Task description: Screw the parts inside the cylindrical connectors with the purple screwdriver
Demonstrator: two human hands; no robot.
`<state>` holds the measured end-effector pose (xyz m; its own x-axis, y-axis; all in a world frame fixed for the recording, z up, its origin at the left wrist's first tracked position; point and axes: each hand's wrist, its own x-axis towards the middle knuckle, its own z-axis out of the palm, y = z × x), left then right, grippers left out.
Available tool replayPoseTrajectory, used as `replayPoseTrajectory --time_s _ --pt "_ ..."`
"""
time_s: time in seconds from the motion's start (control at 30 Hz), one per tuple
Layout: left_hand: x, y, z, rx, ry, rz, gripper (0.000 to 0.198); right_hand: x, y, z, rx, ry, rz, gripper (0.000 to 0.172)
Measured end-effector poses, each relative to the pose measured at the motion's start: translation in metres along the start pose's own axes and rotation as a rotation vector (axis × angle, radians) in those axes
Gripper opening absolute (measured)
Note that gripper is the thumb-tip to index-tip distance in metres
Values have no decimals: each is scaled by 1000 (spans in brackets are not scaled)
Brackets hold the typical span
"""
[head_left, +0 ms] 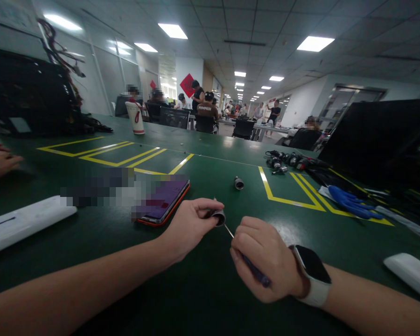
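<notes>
Pinching a small metal fitting (221, 218) between the thumb and fingers of your left hand (191, 226), you hold it just above the green surface (203, 289), near the middle of your view, with its round open end turned toward your right side. Your right hand (261, 254) is closed around the dark handle of a slim tool (257, 273), whose thin metal shaft slants up and left to the fitting's open end; you cannot tell from here whether the tip sits inside it or only meets the rim. Your two hands are near each other but apart, joined only by that shaft, and a watch (313, 264) with a pale strap circles your right wrist. Beyond your hands, a second metal fitting (238, 183) lies by itself on the surface. Just left of your left hand lies a phone (166, 199) with an orange edge, and farther left is a long white object (30, 225). To your right, a cluster of dark connectors (283, 160) lies near a blue glove-like item (352, 201). Toward the far side stands a paper cup (136, 119), and another person's hand (2, 162) shows at the left edge.
</notes>
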<state>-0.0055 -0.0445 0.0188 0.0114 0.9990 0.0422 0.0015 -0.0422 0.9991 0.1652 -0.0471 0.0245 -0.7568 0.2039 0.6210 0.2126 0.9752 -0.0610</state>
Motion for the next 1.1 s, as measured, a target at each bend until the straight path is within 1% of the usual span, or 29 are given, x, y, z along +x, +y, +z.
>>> replayPoseTrajectory --time_s 0.17,0.33,0.4,0.5,0.57,0.83,1.0,1.1 --pt "-1 3 0 -8 12 -20 28 2 -1 -5 98 37 82 11" --pt "-1 5 0 -27 7 -43 30 0 -3 -6 118 93 159 12" --pt "-1 4 0 -24 -2 -46 31 0 -4 -6 107 82 138 11" --pt "0 3 -1 -11 -15 -36 32 1 -4 -5 54 36 43 11" --pt "0 2 -1 -6 -21 -29 31 1 -3 -4 14 22 5 11" --pt "-3 5 1 20 -1 -36 27 1 -3 -4 -26 -1 -21 12" --pt "-3 2 -2 38 -27 5 28 -1 -3 -3 -69 6 -63 12" --pt "-1 0 -3 38 -17 21 28 1 -5 -4 -46 1 -40 12"
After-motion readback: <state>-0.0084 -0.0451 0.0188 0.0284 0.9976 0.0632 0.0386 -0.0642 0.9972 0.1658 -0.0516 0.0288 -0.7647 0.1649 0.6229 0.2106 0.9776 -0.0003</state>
